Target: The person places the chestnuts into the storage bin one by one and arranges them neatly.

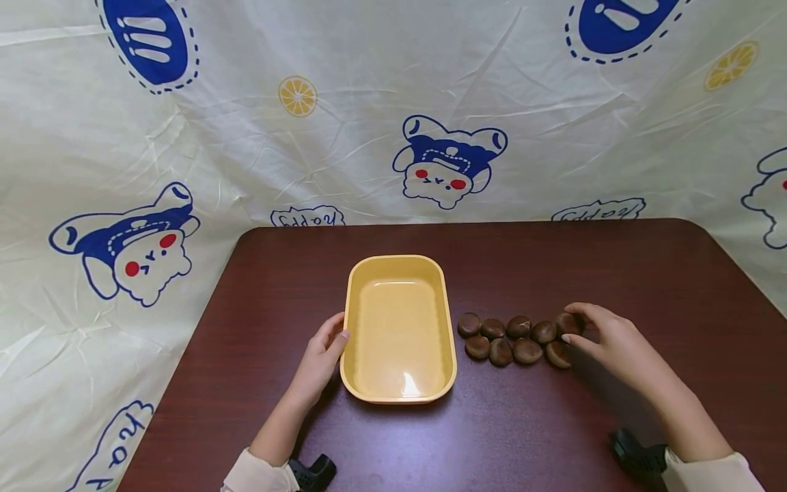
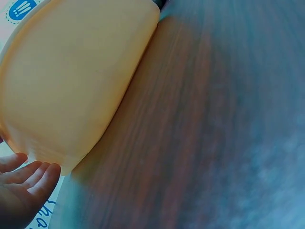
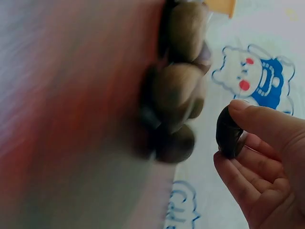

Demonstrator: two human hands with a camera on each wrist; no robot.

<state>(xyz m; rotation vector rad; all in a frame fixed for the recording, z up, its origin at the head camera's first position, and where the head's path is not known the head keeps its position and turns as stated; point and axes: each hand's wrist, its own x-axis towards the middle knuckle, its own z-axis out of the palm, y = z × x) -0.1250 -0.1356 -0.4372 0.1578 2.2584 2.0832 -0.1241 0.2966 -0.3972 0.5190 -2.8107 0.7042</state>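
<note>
There were nine brown chestnuts point(image 1: 527, 350) in all, and one yellow tray point(image 1: 399, 328), on one dark brown table point(image 1: 258, 287). The tray stood left of the chestnuts, near the middle of the table, with its longer sides running away from the person.

The chestnuts made two uneven rows: five in the far row, counting the one in the fingers, and four in the near row. Many of them touched or nearly touched a neighbour, and the leftmost one was just beside the tray.

The right hand point(image 1: 615, 345) was partly closed. It pinched one chestnut, the held chestnut point(image 1: 568, 323), at the right end of the far row, between the thumb and the fingers. Whether this chestnut was touching the table, I could not tell.

The left hand point(image 1: 321, 355) was loosely open at the left side of the tray, its fingers relaxed and lightly bent along the outer wall, the tip of the thumb at the rim.

Two dark wrist devices point(image 1: 312, 473) were visible, one on each wrist, and two pale sleeves point(image 1: 261, 473). Behind the table was a white cloth point(image 1: 356, 157), on which I counted two orange slices, two blue ovals and three cartoon animals, one cut by the edge of the view.
</note>
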